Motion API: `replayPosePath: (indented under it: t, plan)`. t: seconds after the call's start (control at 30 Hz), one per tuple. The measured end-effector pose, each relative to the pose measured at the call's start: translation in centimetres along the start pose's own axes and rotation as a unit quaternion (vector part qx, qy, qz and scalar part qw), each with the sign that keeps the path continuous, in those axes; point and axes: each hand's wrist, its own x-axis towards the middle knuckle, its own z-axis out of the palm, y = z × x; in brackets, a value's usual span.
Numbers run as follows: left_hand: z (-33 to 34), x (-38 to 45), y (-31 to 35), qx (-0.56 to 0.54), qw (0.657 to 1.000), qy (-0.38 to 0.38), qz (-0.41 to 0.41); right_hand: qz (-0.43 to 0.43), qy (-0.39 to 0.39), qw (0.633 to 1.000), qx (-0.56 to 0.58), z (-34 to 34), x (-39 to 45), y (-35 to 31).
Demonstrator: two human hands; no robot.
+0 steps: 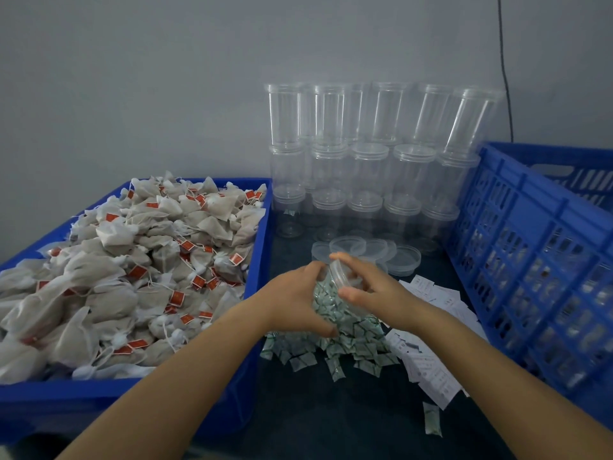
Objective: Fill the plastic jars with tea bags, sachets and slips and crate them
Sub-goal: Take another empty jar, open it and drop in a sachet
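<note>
Careful: your right hand [368,287] pinches a lid [343,275], your left hand [298,300] cups the sachets [331,340] — fumble, and they'll scatter.

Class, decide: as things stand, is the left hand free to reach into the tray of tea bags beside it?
Probably not at once: the left hand holds a jar with the right hand. Nothing blocks the open tray of tea bags beside it.
</note>
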Motion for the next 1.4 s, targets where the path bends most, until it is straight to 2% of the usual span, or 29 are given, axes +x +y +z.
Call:
replayPosePath:
  t: [0.1, 0.17, 0.2, 0.23, 0.3, 0.4, 0.47, 0.5, 0.57, 0.63, 0.67, 0.77, 0.8, 0.9, 0.97, 1.07, 1.23, 1.33, 1.4]
  plan:
    - [0.4, 0.0, -0.1, 0.003, 1.000, 0.013, 0.015, -0.015, -0.097, 0.995, -0.001, -1.6, -0.6, 0.6]
    - [0.6, -0.1, 0.0, 0.063, 0.996, 0.057, 0.025, 0.014, -0.106, 0.994, 0.016, -2.1, -1.2, 0.7]
    - [0.7, -0.1, 0.1, 0.124, 0.988, 0.084, 0.031, 0.049, -0.084, 0.993, 0.060, -2.3, -1.5, 0.5]
    - [0.6, -0.1, 0.3, 0.203, 0.972, 0.113, 0.042, 0.101, -0.045, 0.986, 0.129, -2.5, -1.6, 0.4]
    - [0.4, -0.4, 0.9, 0.351, 0.914, 0.183, 0.088, 0.221, 0.009, 0.930, 0.293, -2.7, -1.5, 0.9]
    - [0.8, -0.4, 1.7, 0.409, 0.837, 0.307, 0.192, 0.317, -0.077, 0.822, 0.467, -2.2, -2.2, 1.6]
    - [1.2, -0.1, 2.1, 0.437, 0.781, 0.364, 0.259, 0.332, -0.121, 0.775, 0.523, -1.3, -3.0, 2.1]
    - [1.3, 0.0, 2.3, 0.453, 0.754, 0.381, 0.285, 0.330, -0.128, 0.764, 0.540, -0.6, -3.3, 2.2]
    - [1.6, 0.1, 2.7, 0.474, 0.717, 0.401, 0.317, 0.286, -0.100, 0.771, 0.560, 0.5, -3.5, 2.3]
    - [1.6, -0.1, 2.9, 0.478, 0.696, 0.422, 0.329, 0.213, -0.061, 0.773, 0.594, 0.8, -3.7, 2.0]
    - [1.5, -0.1, 2.9, 0.475, 0.694, 0.429, 0.329, 0.207, -0.055, 0.768, 0.604, 0.7, -3.9, 1.8]
    - [1.4, -0.4, 3.0, 0.461, 0.712, 0.429, 0.311, 0.259, -0.113, 0.744, 0.606, -0.7, -4.3, 1.2]
    - [1.4, -0.3, 2.9, 0.458, 0.718, 0.427, 0.303, 0.258, -0.114, 0.754, 0.593, -1.1, -4.4, 1.1]
    - [1.6, -0.2, 2.9, 0.440, 0.744, 0.419, 0.277, 0.204, -0.050, 0.845, 0.492, -1.6, -4.3, 0.8]
    - [1.9, -0.1, 2.7, 0.431, 0.764, 0.405, 0.258, 0.171, -0.010, 0.887, 0.429, -1.6, -4.2, 0.5]
    - [2.0, -0.1, 2.6, 0.420, 0.794, 0.377, 0.226, 0.140, 0.043, 0.910, 0.388, -1.4, -3.9, -0.1]
    - [1.8, -0.2, 2.7, 0.344, 0.842, 0.364, 0.201, 0.055, 0.056, 0.960, 0.270, -1.2, -3.6, -0.4]
    - [1.7, -0.3, 2.4, 0.275, 0.906, 0.285, 0.152, 0.001, 0.081, 0.991, 0.109, -1.7, -3.2, -0.2]
    - [1.7, -0.3, 1.9, 0.212, 0.942, 0.232, 0.119, -0.026, 0.069, 0.997, -0.004, -2.1, -2.9, -0.3]
